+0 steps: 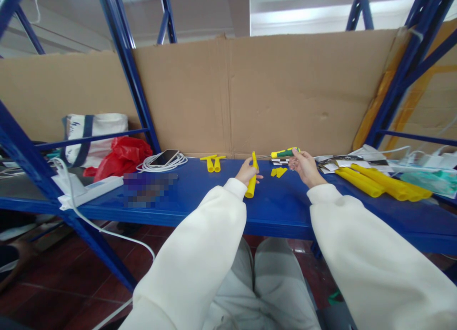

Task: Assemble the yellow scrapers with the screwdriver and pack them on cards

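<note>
My left hand (247, 172) is closed around a yellow plastic tube (251, 189), which stands nearly upright over the blue shelf, its narrow end on top. In my right hand (303, 166) is a screwdriver (284, 153) with a green and yellow handle. Its thin shaft points left toward the tube's upper part; whether the tip touches it I cannot tell. Small yellow pieces (279, 172) lie on the shelf between my hands. Left of my left hand, two yellow T-shaped parts (213, 164) lie side by side.
Several longer yellow tubes (383, 182) lie at the right. Leftward on the blue shelf (200, 196) are a phone (164, 157) on a coiled white cable, a red plastic bag (121, 155) and a white power strip (89, 191). A cardboard wall (285, 92) stands behind, between blue posts.
</note>
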The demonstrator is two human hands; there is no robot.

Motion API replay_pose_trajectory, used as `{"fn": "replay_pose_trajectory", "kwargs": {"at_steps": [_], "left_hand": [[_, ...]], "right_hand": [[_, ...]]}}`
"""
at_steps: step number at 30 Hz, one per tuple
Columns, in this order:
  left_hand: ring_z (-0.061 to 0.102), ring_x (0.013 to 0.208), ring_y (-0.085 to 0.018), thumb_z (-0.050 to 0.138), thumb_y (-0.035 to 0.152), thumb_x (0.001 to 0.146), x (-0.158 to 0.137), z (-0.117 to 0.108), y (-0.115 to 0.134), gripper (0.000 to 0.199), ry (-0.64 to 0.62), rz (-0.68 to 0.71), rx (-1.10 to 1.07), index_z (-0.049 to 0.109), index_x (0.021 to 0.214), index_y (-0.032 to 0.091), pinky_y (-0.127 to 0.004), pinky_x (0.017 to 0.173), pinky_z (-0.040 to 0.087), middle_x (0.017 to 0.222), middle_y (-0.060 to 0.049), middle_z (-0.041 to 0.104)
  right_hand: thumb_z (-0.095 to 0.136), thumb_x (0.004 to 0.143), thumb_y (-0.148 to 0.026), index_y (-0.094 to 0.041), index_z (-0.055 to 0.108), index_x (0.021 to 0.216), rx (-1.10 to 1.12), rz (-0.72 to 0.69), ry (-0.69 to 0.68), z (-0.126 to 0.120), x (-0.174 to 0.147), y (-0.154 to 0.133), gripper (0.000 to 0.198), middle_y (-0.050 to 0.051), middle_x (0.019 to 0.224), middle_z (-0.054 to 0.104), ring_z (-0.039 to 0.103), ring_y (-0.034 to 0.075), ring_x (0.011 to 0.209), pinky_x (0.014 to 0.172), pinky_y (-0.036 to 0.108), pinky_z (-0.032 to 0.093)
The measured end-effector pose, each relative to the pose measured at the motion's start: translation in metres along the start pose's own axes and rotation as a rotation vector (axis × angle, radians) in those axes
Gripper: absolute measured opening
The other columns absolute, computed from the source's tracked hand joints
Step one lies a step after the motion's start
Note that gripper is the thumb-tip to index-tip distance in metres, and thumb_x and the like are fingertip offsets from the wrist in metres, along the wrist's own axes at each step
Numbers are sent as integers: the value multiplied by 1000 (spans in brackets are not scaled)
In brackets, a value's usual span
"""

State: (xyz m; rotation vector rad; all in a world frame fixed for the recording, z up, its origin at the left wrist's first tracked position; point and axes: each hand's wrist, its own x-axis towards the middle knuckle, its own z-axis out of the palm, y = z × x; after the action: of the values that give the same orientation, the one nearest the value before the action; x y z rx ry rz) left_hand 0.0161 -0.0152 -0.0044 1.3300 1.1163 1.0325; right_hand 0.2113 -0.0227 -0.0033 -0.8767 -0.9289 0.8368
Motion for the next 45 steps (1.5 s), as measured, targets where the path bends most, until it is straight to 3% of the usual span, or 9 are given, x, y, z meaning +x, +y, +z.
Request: {"fn": "replay_pose_trajectory", "kwargs": {"at_steps": [4,10,18,26,32,45], "left_hand": [[69,63,-11,50,-2,80,-1,0,2,73,-9,-8,8,35,146,26,-15,42,45,114,-9,64],[68,61,-10,48,-4,80,-4,0,4,71,-12,-18,8,37,144,26,-15,43,46,110,-6,65],[68,60,-9,46,-4,83,-4,0,4,69,23,-13,-9,34,145,24,-14,40,44,120,-10,62],[70,67,-11,54,0,82,-2,1,2,71,5,-15,17,37,144,29,-13,43,46,125,-9,61],[70,64,-11,54,2,81,0,0,1,72,-13,1,16,37,145,27,-15,42,46,125,-11,60],[69,65,-11,52,-1,81,1,0,0,73,6,2,7,34,146,27,-14,43,47,119,-9,63]], "right_hand": [[82,71,-43,-22,50,77,2,-10,24,0,1,0,39,-6,54,61,52,7,40,38,15,40],[82,69,-51,-21,53,76,-27,-47,-32,-3,2,3,42,-9,45,50,45,6,36,35,15,35],[80,78,-37,-21,52,73,67,17,-141,-1,1,0,33,-5,56,61,58,6,49,49,14,48],[81,72,-49,-22,43,67,-37,87,20,0,-3,-2,47,-6,45,54,48,7,37,34,15,38],[76,79,-45,-21,47,71,-54,119,45,1,-5,-4,38,-3,45,56,48,8,34,33,16,37],[77,78,-48,-20,51,74,9,94,-55,5,-10,-10,38,-2,52,63,53,8,39,39,15,42]]}}
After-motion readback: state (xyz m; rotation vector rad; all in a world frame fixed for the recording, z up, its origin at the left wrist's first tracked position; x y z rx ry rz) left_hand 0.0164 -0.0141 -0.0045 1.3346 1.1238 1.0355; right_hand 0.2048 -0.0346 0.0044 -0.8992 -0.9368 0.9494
